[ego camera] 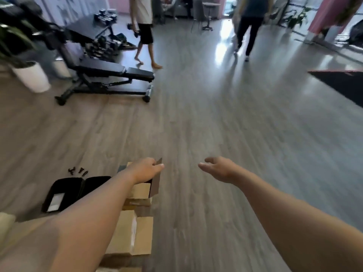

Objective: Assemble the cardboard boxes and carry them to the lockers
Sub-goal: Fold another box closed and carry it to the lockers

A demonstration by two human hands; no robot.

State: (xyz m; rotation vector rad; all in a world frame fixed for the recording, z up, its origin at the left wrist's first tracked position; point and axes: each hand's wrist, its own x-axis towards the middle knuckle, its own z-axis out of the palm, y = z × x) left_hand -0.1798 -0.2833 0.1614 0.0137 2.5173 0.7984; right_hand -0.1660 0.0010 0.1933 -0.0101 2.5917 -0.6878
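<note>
Head view: cardboard boxes (135,230) lie stacked on the floor (216,134) under the left forearm; the left hand (146,169) has its grip pinched on an upright flap (156,183) of the top box; the right hand (218,167) hovers well apart, fingers loose, holding nothing; the cardboard looks light, stiffish and easily creased, so it is best held at folded edges, not loose flaps.

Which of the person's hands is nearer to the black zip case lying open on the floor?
Left. The left hand holds a cardboard flap just right of the black case; the right hand hangs open over bare floor, farther right.
</note>
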